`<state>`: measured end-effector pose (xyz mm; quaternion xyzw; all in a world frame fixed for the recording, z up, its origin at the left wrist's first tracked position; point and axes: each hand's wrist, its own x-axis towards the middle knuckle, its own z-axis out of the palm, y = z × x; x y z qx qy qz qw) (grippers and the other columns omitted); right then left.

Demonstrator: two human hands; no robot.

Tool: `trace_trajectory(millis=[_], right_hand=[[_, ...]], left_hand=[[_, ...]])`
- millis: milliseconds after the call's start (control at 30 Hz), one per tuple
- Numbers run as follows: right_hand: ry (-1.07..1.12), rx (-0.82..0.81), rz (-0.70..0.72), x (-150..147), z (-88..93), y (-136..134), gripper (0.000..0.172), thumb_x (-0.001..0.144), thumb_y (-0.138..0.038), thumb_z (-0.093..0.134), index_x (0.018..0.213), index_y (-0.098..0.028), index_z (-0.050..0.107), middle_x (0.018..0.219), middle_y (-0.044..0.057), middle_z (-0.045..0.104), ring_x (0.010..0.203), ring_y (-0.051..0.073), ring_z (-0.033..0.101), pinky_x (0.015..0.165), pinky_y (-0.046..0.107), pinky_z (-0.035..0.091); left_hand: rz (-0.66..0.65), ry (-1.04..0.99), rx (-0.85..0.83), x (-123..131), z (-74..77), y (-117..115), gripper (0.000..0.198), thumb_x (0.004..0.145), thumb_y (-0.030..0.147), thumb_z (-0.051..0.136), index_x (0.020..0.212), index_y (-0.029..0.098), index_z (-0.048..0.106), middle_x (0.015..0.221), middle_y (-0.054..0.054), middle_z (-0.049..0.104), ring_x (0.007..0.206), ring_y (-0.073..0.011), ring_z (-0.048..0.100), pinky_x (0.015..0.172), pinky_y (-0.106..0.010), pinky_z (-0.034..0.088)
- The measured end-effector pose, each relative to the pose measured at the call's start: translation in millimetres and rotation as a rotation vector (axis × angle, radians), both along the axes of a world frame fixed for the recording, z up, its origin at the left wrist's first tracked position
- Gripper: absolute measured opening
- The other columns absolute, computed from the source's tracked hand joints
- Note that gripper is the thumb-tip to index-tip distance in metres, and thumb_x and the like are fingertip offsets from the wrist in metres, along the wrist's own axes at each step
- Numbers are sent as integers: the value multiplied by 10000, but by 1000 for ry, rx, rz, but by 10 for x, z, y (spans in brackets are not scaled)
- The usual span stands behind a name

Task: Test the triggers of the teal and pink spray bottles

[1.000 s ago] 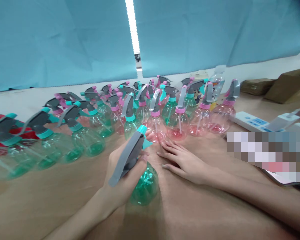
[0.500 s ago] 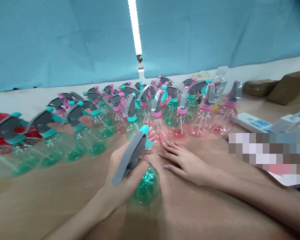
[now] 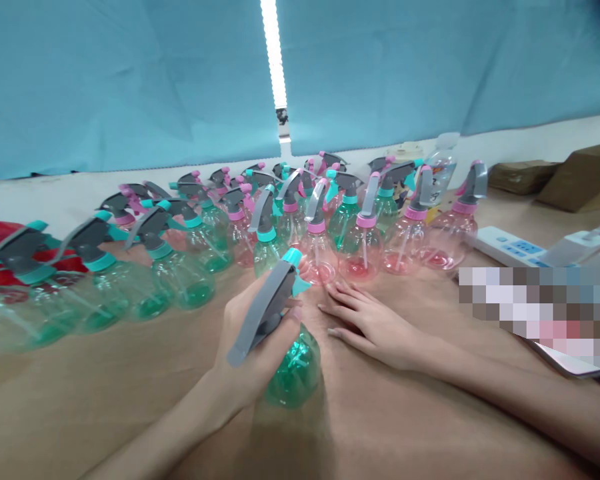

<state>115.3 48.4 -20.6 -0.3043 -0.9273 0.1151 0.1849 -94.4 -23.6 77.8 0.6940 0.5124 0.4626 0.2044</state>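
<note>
My left hand (image 3: 253,353) is closed around the neck of a green spray bottle (image 3: 297,377), which has a grey trigger head and a turquoise nozzle and collar. The bottle looks upright on the brown table (image 3: 380,420). Flat on the table to its right lies my right hand (image 3: 373,323), fingers spread and nothing in it. Just beyond those fingertips stands a clear pink spray bottle (image 3: 320,257) with a pink collar. Part of the green bottle's neck and the fingers behind it are hidden by my left hand.
A row of green spray bottles (image 3: 183,283) runs along the left, with a red bag (image 3: 0,240) behind. More green and pink bottles crowd the back. A plain clear bottle (image 3: 443,167), a white power strip (image 3: 510,243) and a cardboard box (image 3: 580,180) stand at right.
The fingers of my left hand have closed in more around the spray bottle's neck. Otherwise almost nothing has moved, and my right hand lies in the same place.
</note>
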Motion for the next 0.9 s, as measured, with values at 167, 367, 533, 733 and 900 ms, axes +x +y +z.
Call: trace_trajectory(millis=[167,367,533,733,900], right_hand=[[-13,-5,-12,-1,-5,-4,529,1008,-513,365,1427,-220,503,1528,114,417,1428,313,328,1162,538,272],[-10,-6,-9,1,0,-6,524,1007,-503,378,1428,-216,501,1533,121,406,1428,319,326,1156,552,278],[-5,-6,-4,-1,10,-5,521,1007,-502,378,1421,-214,508,1526,124,417,1422,319,338,1153,553,283],[-11,-12,-4,-2,13,-4,516,1005,-497,384,1408,-207,524,1526,127,417,1425,321,330,1162,547,265],[-9,-8,0,2,10,1,515,1006,-506,377,1405,-217,528,1533,119,408,1427,319,326,1164,544,263]], left_hand=[[-10,-15,-51,25,32,-6,60,810,263,546,835,209,547,741,10,579,690,-147,608,649,-271,520],[-17,-76,-84,23,24,-9,57,785,231,550,838,215,538,766,14,564,713,-143,611,653,-260,516],[-14,-85,-92,22,25,1,45,747,203,556,781,215,531,716,23,559,623,-126,552,608,-259,488],[5,-87,-111,27,36,-7,182,721,183,555,894,221,595,725,19,584,644,-142,562,605,-265,488],[-17,-88,-125,35,48,-6,336,721,200,550,1050,239,612,765,13,615,666,-156,597,633,-282,514]])
